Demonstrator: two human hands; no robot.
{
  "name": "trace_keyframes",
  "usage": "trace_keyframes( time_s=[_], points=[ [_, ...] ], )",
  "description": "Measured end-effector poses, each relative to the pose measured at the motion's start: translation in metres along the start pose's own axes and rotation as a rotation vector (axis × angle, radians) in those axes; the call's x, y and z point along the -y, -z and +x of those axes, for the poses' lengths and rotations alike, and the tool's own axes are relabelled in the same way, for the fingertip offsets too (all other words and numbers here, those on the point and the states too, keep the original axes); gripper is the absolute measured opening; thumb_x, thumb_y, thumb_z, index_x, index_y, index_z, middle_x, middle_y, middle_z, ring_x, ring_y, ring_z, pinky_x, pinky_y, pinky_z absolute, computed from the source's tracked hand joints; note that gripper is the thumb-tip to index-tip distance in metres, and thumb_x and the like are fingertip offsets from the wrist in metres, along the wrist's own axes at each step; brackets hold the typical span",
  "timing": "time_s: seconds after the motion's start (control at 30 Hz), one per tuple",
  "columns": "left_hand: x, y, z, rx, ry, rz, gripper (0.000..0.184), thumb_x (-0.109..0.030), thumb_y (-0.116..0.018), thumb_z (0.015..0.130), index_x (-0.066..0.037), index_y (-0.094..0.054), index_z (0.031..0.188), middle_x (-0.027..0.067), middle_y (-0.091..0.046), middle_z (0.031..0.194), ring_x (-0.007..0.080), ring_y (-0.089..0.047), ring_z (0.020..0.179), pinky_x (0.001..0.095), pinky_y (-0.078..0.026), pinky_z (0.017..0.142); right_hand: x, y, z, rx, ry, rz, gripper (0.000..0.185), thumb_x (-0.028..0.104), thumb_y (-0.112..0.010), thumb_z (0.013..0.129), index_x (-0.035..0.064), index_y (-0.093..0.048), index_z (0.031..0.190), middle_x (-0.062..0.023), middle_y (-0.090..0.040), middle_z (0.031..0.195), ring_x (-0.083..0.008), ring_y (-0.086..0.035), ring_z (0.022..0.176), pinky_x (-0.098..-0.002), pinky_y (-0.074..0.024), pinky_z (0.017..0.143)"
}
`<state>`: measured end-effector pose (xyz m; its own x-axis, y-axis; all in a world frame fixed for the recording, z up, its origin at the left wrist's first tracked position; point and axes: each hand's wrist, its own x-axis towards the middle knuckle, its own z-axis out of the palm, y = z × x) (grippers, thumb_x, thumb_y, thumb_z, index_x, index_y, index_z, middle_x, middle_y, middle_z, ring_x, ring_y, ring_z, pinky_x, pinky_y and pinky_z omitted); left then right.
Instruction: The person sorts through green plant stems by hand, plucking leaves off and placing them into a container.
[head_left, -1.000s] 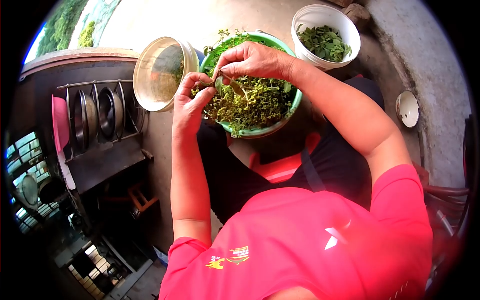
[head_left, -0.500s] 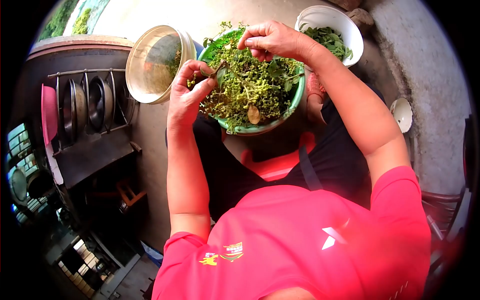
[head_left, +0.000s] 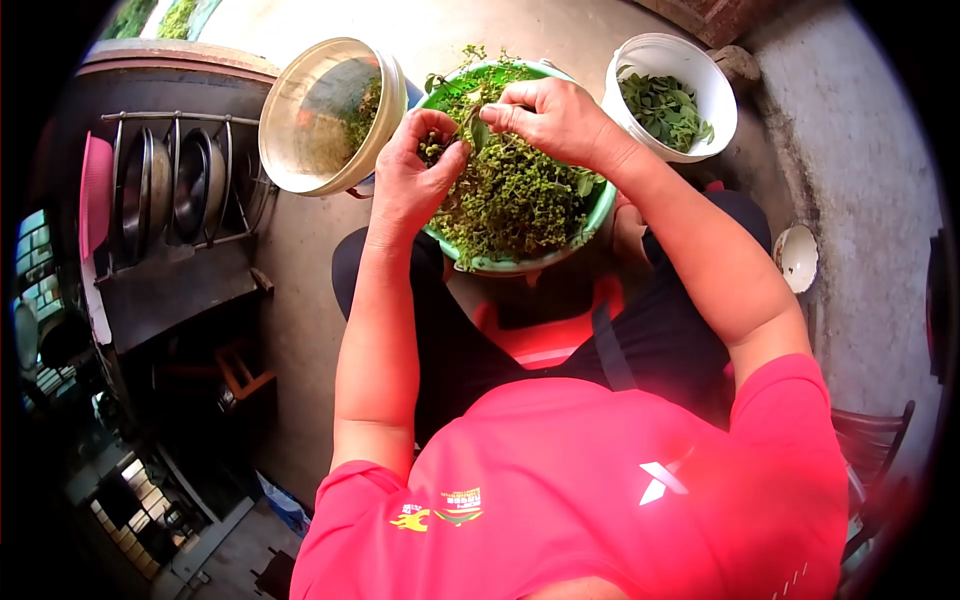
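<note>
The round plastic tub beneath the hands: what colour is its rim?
The tub's rim is green, clearest in the head view.

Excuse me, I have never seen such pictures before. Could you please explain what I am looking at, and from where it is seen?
There is no machine here: these are a person's bare left hand and right hand. One camera, worn on the head, looks forward and down, past the bright pink cloth shirt.

In front is a round green plastic tub heaped with small green berry clusters. To its left is a cloudy, pale plastic bucket; to its right, a round white bucket holding green leaves.

Above the tub, the fingertips meet around a leafy green sprig; each finger's exact grip is too small to tell.
</note>
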<state>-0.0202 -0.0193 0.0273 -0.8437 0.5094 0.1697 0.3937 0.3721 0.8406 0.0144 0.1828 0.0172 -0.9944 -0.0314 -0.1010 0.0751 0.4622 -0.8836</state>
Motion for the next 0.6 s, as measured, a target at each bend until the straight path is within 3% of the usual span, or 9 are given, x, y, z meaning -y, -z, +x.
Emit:
trace_keyframes(
  time_s=[0.03,0.07,0.13,0.17,0.2,0.27,0.33,0.43,0.6],
  points=[
    [-0.001,-0.001,0.000,0.004,-0.003,0.000,0.018,-0.005,-0.067,0.074,-0.002,-0.056,0.087,0.0020,-0.056,0.080,0.0107,-0.053,0.075,0.0237,-0.045,0.072,-0.007,-0.008,0.001,-0.065,0.053,-0.079,0.041,0.049,-0.062,0.081,0.0090,-0.069,0.085,-0.0066,-0.062,0.064,-0.0204,-0.058,0.061,-0.0341,-0.0479,0.066],
    [-0.004,-0.002,0.000,-0.015,0.010,-0.009,0.017,-0.004,-0.068,0.074,-0.002,-0.056,0.087,0.0024,-0.056,0.080,0.0110,-0.053,0.075,0.0239,-0.045,0.072,-0.010,-0.015,0.002,-0.005,-0.001,0.072,0.040,0.045,-0.065,0.080,0.0062,-0.069,0.086,-0.0038,-0.062,0.063,-0.0178,-0.059,0.063,-0.0333,-0.0484,0.067],
    [-0.005,-0.005,0.001,-0.032,0.017,-0.021,0.017,-0.003,-0.068,0.074,-0.002,-0.056,0.087,0.0027,-0.056,0.080,0.0112,-0.053,0.075,0.0241,-0.045,0.072,-0.006,-0.022,0.000,0.030,-0.158,0.465,0.036,0.039,-0.068,0.079,0.0047,-0.069,0.088,0.0002,-0.060,0.062,-0.0121,-0.056,0.058,-0.0300,-0.0467,0.056],
    [-0.003,-0.007,0.000,-0.013,-0.019,-0.017,0.018,-0.003,-0.068,0.074,-0.002,-0.056,0.087,0.0027,-0.056,0.080,0.0111,-0.053,0.074,0.0240,-0.044,0.072,-0.003,-0.025,-0.002,0.048,-0.299,0.678,0.027,0.032,-0.069,0.080,0.0057,-0.069,0.085,0.0036,-0.057,0.063,-0.0060,-0.047,0.053,-0.0242,-0.0379,0.043],
    [-0.002,-0.007,0.000,0.007,-0.054,-0.010,0.018,-0.002,-0.068,0.074,-0.003,-0.056,0.087,0.0028,-0.056,0.080,0.0110,-0.053,0.074,0.0239,-0.044,0.072,-0.005,-0.025,-0.001,0.046,-0.298,0.680,0.027,0.032,-0.069,0.080,0.0057,-0.069,0.085,0.0036,-0.057,0.063,-0.0060,-0.047,0.053,-0.0242,-0.0379,0.043],
    [-0.003,-0.007,0.000,0.016,-0.048,0.011,0.018,-0.002,-0.068,0.074,-0.002,-0.056,0.087,0.0021,-0.055,0.079,0.0107,-0.053,0.074,0.0235,-0.044,0.073,-0.010,-0.028,0.000,0.114,-0.279,0.847,0.019,0.028,-0.065,0.085,0.0088,-0.065,0.081,0.0054,-0.051,0.060,-0.0028,-0.037,0.045,-0.0194,-0.0285,0.039],
    [-0.003,-0.006,0.001,-0.027,-0.038,-0.010,0.018,-0.001,-0.067,0.074,-0.003,-0.056,0.087,0.0017,-0.054,0.078,0.0104,-0.052,0.074,0.0231,-0.044,0.072,0.000,-0.012,0.002,0.110,-0.249,0.673,0.017,0.023,-0.063,0.086,0.0090,-0.061,0.078,0.0057,-0.048,0.057,-0.0022,-0.034,0.044,-0.0188,-0.0268,0.038],
    [-0.002,-0.006,0.002,-0.039,-0.022,-0.016,0.018,-0.001,-0.067,0.074,-0.003,-0.055,0.087,0.0018,-0.054,0.078,0.0100,-0.052,0.074,0.0226,-0.044,0.072,-0.008,0.010,0.012,-0.007,-0.288,0.778,0.013,0.019,-0.057,0.089,0.0091,-0.058,0.081,0.0049,-0.053,0.065,-0.0031,-0.034,0.043,-0.0189,-0.0286,0.037],
    [0.006,-0.012,0.000,-0.061,-0.007,0.032,0.024,-0.002,-0.068,0.072,-0.004,-0.053,0.091,0.0029,-0.054,0.081,0.0116,-0.053,0.075,0.0244,-0.045,0.072,0.011,0.018,-0.002,0.111,-0.175,0.734,0.024,0.029,-0.050,0.094,0.0070,-0.055,0.084,0.0033,-0.052,0.069,-0.0037,-0.050,0.057,-0.0186,-0.0432,0.046]
  ],
)
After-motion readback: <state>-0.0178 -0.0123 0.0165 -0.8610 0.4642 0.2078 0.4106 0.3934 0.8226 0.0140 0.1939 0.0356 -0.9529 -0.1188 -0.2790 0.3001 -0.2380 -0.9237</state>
